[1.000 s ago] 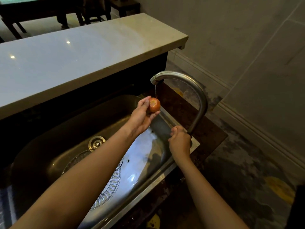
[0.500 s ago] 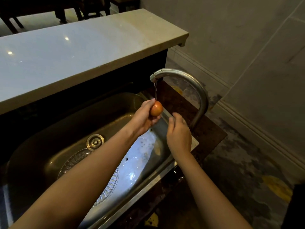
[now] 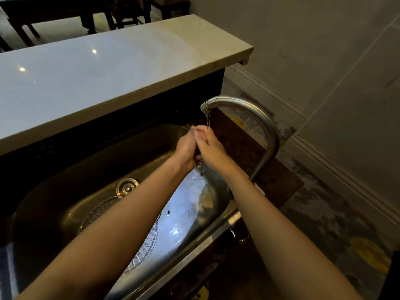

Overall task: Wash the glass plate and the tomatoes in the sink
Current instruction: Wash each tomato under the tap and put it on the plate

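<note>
My left hand [image 3: 185, 148] and my right hand [image 3: 213, 146] are pressed together under the thin stream of water from the curved steel tap [image 3: 257, 120]. The tomato is hidden between my palms. Both hands hover over the right end of the steel sink [image 3: 194, 243]. A patterned glass plate [image 3: 142, 250] lies flat on the sink bottom, partly covered by my left forearm. The round drain [image 3: 127, 186] sits beyond the plate.
A pale stone counter [image 3: 97, 68] rises behind the sink. Dark wet worktop [image 3: 244, 148] surrounds the tap base. To the right are a grey wall and skirting [image 3: 324, 126] and a patterned floor [image 3: 324, 224]. Dark furniture legs [image 3: 91, 18] stand beyond the counter.
My right hand left the tap base and came up against my left hand, closing over the tomato, which no longer shows. Water keeps running.
</note>
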A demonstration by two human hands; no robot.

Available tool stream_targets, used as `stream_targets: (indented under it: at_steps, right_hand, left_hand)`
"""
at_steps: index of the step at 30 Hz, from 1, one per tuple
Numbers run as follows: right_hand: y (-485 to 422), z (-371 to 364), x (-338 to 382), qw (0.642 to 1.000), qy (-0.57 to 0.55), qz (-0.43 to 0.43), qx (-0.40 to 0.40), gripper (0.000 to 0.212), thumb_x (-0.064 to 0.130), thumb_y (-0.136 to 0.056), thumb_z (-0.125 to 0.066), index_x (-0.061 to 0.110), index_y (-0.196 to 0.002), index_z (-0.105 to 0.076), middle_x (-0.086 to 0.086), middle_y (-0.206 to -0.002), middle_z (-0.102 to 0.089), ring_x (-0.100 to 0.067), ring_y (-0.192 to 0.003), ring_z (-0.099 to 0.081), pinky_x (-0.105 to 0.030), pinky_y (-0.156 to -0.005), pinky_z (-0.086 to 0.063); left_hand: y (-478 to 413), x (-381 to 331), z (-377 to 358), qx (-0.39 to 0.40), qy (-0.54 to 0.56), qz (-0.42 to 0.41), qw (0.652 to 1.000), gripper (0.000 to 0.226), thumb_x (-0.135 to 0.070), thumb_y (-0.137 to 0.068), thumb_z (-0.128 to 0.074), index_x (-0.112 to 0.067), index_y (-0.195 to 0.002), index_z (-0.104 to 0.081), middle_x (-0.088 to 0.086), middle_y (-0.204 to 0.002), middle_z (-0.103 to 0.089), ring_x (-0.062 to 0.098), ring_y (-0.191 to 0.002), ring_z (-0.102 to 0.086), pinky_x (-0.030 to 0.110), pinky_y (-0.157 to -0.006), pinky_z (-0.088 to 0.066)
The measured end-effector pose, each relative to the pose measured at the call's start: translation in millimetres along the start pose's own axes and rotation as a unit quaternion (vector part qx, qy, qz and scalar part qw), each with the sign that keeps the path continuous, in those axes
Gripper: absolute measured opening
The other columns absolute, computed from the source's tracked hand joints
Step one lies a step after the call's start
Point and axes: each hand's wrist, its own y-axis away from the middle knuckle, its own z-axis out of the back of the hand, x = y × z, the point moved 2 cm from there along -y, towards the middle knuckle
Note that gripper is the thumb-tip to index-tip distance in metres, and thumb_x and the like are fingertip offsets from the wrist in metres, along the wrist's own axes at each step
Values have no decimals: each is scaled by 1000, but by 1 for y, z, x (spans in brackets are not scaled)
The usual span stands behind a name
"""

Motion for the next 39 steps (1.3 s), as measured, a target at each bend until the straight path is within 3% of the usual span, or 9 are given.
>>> stream_targets:
  at_steps: [6, 10, 15, 19, 25, 28, 32, 36, 39]
  right_hand:
    - [-15, 8, -1, 972, -121, -153, -130, 37, 35, -97, -32, 14, -116, -56, -18, -113, -60, -30, -97, -61, -32, -65, -54]
    - [-3, -5, 2, 999, -28, 28, -35, 23, 37, -97, -35, 30, -116, -47, -4, -125, -45, -3, -90, -52, -10, -52, -48]
    - [-13, 7, -7, 993, -85, 1, -80, 20, 41, -95, -37, 34, -108, -52, 2, -105, -56, -7, -86, -56, -12, -52, -45]
    - [-24, 6, -4, 983, -88, -92, -134, 38, 40, -98, -30, 16, -118, -53, 4, -86, -54, -14, -87, -55, -23, -62, -41]
    - [-6, 9, -12, 999, -16, -31, -40, 41, 52, -95, -29, 25, -121, -46, 5, -89, -57, 4, -64, -60, -9, -47, -44]
    - [-14, 12, -5, 986, -55, -96, -126, 47, 55, -92, -29, 21, -108, -57, 0, -90, -61, -9, -75, -61, -25, -62, -49]
    - [-18, 14, -1, 982, -40, -130, -129, 53, 49, -95, -25, 15, -119, -58, -15, -117, -62, -27, -107, -59, -42, -97, -46]
    - [-3, 5, 0, 999, 2, -23, -43, 50, 48, -97, -25, 18, -133, -42, -9, -130, -50, -12, -99, -53, -12, -65, -45]
    - [-1, 8, -4, 996, -4, -41, -81, 48, 54, -94, -28, 18, -118, -48, -3, -103, -59, -7, -79, -57, -18, -55, -40]
  left_hand:
    - [4, 8, -13, 49, 10, 8, 999, 35, -30, -99, -36, -11, -124, -51, 10, -100, -60, 17, -81, -60, 23, -48, -50]
    - [-7, -6, -3, 8, 13, 1, 1000, 33, -28, -99, -34, -12, -83, -58, 5, -74, -57, 13, -61, -58, 19, -42, -44]
    - [0, -11, -15, 80, 17, 30, 996, 37, -36, -100, -33, -9, -109, -57, 10, -87, -60, 13, -61, -61, 21, -46, -43]
    - [0, -3, -19, 86, -92, -59, 990, 32, -31, -99, -39, -17, -127, -46, -1, -104, -60, 16, -99, -59, 35, -84, -50]
    - [-7, -9, -4, 67, -61, 31, 995, 54, -52, -97, -25, -8, -97, -57, 5, -53, -48, 9, -34, -40, 15, -32, -29]
    - [-7, -3, -12, 76, -52, 15, 996, 47, -52, -96, -30, -14, -106, -57, 8, -79, -60, 15, -65, -61, 28, -55, -53]
    - [-8, -1, -17, 79, -32, -67, 994, 26, -34, -97, -42, -15, -113, -52, 5, -97, -58, 16, -91, -58, 31, -74, -51]
    - [-9, -5, -9, 29, 32, -8, 999, 31, -40, -91, -51, -11, -93, -63, 9, -86, -64, 22, -83, -62, 38, -80, -48]
    - [-6, -4, -13, 39, 32, 9, 999, 38, -44, -93, -47, -9, -98, -61, 8, -83, -62, 19, -78, -61, 34, -75, -49]
